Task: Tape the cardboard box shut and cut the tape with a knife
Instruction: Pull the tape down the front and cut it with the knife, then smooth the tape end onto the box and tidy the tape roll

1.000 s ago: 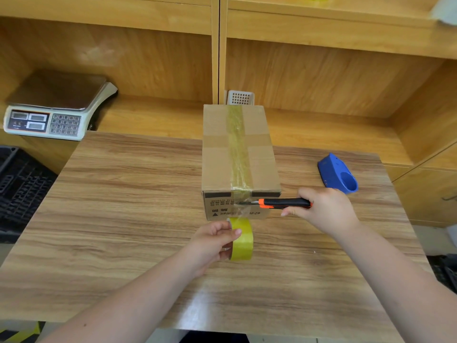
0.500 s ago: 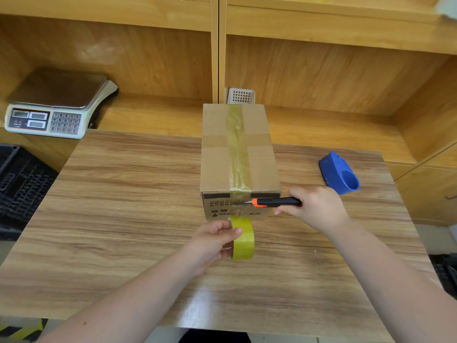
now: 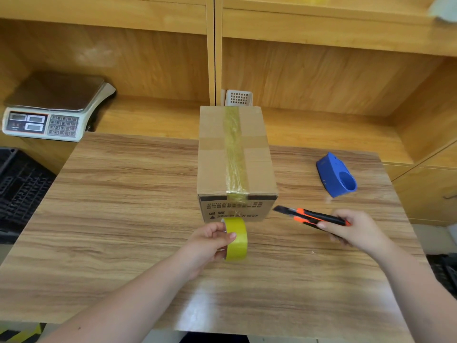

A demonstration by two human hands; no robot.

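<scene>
A closed cardboard box (image 3: 257, 167) stands mid-table, with a yellowish tape strip (image 3: 233, 149) running along its top and a short way down its near face. My left hand (image 3: 210, 240) grips a yellow tape roll (image 3: 237, 238) on edge just in front of the box. My right hand (image 3: 356, 230) holds an orange and black utility knife (image 3: 312, 215) to the right of the box. Its blade points left, clear of the cardboard. No tape is seen running from the roll to the box.
The wooden table (image 3: 123, 206) carries a blue tape dispenser (image 3: 337, 175) at the right. A weighing scale (image 3: 53, 107) sits on the shelf at back left, a white perforated basket (image 3: 238, 97) behind the box. A black crate (image 3: 17, 179) lies left of the table.
The knife was at the tape on the box's near face; my right hand has since drawn it back to the right. The roll stays in my left hand, about where it was.
</scene>
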